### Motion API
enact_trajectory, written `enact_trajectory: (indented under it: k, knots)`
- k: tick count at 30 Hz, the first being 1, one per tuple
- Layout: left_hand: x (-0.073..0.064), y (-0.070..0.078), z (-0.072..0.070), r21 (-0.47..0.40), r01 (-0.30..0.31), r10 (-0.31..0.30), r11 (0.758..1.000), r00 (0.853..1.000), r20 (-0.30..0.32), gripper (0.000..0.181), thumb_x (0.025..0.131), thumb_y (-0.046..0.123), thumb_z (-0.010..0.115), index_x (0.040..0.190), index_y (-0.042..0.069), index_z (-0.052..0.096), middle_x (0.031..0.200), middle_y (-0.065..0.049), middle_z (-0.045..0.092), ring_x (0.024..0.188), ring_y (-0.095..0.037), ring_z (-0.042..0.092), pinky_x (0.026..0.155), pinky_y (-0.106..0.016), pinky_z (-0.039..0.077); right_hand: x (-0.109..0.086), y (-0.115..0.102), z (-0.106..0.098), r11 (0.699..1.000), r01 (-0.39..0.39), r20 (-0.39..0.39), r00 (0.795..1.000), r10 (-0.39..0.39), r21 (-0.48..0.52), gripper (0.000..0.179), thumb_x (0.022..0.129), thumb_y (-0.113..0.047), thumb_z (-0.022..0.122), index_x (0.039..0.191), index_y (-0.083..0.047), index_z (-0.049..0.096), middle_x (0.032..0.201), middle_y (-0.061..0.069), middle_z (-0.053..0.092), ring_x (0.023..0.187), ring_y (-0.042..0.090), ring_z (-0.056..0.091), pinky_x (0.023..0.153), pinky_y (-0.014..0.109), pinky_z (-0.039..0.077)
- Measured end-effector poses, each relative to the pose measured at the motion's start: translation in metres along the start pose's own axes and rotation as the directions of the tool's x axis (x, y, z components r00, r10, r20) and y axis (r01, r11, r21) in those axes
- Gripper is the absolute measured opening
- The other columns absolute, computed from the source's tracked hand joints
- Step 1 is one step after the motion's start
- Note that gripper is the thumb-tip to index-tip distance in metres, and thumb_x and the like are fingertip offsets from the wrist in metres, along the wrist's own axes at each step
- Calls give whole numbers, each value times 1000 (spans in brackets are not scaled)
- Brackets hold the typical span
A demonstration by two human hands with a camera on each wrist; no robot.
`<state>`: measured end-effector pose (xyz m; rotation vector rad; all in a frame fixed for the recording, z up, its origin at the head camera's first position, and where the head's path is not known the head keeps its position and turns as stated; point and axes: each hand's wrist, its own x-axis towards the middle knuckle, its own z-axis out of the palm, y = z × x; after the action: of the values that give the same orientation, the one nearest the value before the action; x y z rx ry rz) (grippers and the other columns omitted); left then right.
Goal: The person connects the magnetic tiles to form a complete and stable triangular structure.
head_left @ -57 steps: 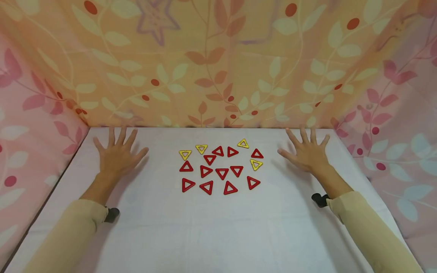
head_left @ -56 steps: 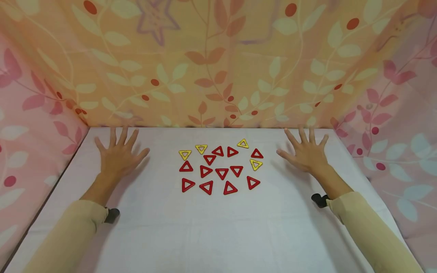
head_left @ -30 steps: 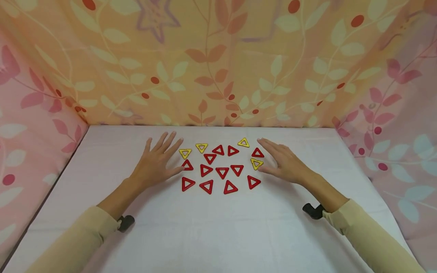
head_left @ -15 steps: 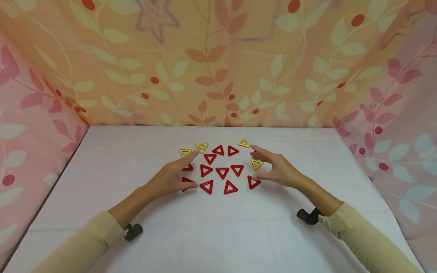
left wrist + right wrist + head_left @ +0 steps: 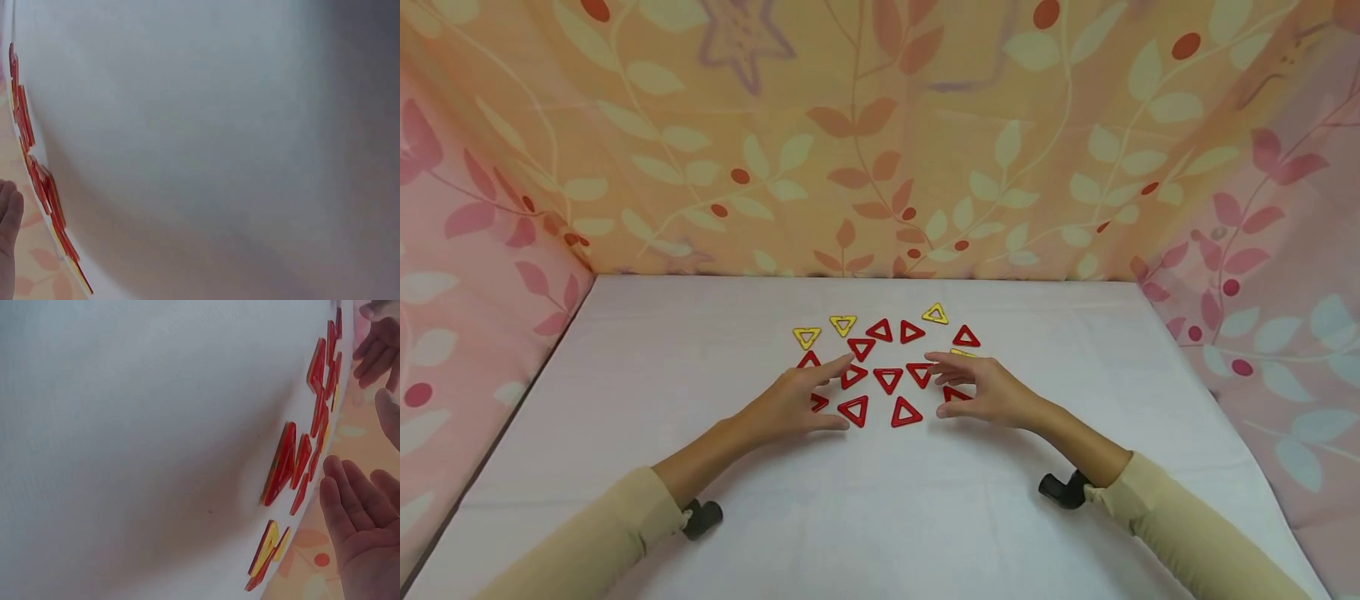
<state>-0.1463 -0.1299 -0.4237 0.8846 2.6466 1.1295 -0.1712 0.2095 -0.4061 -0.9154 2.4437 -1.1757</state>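
Observation:
Several red triangular pieces (image 5: 888, 381) with hollow centres lie spread flat on the white-covered table. A few yellow ones, such as the yellow triangular piece (image 5: 807, 337), sit along the back and sides of the group. My left hand (image 5: 790, 407) hovers over the group's left side, thumb apart from the fingers, covering parts of some red pieces. Over the right side hangs my right hand (image 5: 988, 390), its fingers bent slightly and pointing left, partly hiding a yellow piece and a red one. Neither hand holds anything. In the right wrist view, the right hand's fingers (image 5: 359, 500) are above the pieces.
White cloth covers the table (image 5: 880, 517). Behind it hangs a patterned orange curtain (image 5: 850, 167), with pink patterned cloth (image 5: 467, 250) at the sides. A small black device (image 5: 1063, 490) sits at the right wrist, and another black device (image 5: 703, 519) at the left wrist.
Both hands have come inward from the table's sides, first spread wide, to above the triangular pieces. Their fingers are now less spread. The pieces themselves have stayed in place.

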Motion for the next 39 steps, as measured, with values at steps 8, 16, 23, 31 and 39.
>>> enact_trajectory:
  k: [8, 16, 23, 31, 39]
  knots:
    - [1, 2, 6, 6, -3, 3, 1000, 1000, 28, 81, 76, 24, 89, 146, 8, 51, 125, -7, 68, 115, -20, 64, 92, -35, 54, 2, 0, 9, 999, -3, 58, 998, 6, -42, 65, 81, -22, 84, 137, -2, 57, 121, 10, 67, 105, 22, 66, 91, 39, 54]
    - [2, 4, 11, 19, 51, -52, 999, 997, 58, 77, 77, 23, 87, 144, 10, 53, 125, -3, 69, 116, -15, 63, 92, -32, 54, 6, 2, 16, 999, -27, 114, 993, 31, -40, 58, 81, -16, 84, 132, -2, 60, 109, 5, 70, 93, 19, 65, 84, 31, 56]
    - [6, 3, 14, 36, 68, -70, 997, 996, 60, 71, 79, 18, 86, 141, 5, 55, 123, -3, 70, 115, -12, 64, 93, -30, 53, 12, -1, 21, 997, -68, 133, 988, 74, -49, 56, 82, -14, 82, 132, -3, 61, 115, 4, 69, 98, 17, 65, 87, 30, 55]
    - [12, 3, 19, 35, 61, -63, 998, 996, 56, 64, 81, 11, 83, 139, 8, 58, 117, -1, 72, 109, -11, 67, 90, -28, 54, 18, 0, 27, 996, -57, 122, 990, 64, -66, 51, 82, -10, 81, 129, -3, 63, 111, 2, 70, 94, 15, 65, 86, 27, 54]
    - [19, 6, 22, 52, 38, -42, 998, 996, 74, 60, 83, 8, 81, 138, 11, 59, 113, -1, 73, 108, -12, 67, 91, -28, 54, 24, -3, 33, 992, -29, 127, 991, 45, -125, 48, 83, -9, 81, 128, -3, 64, 111, 2, 70, 93, 12, 65, 86, 26, 55]
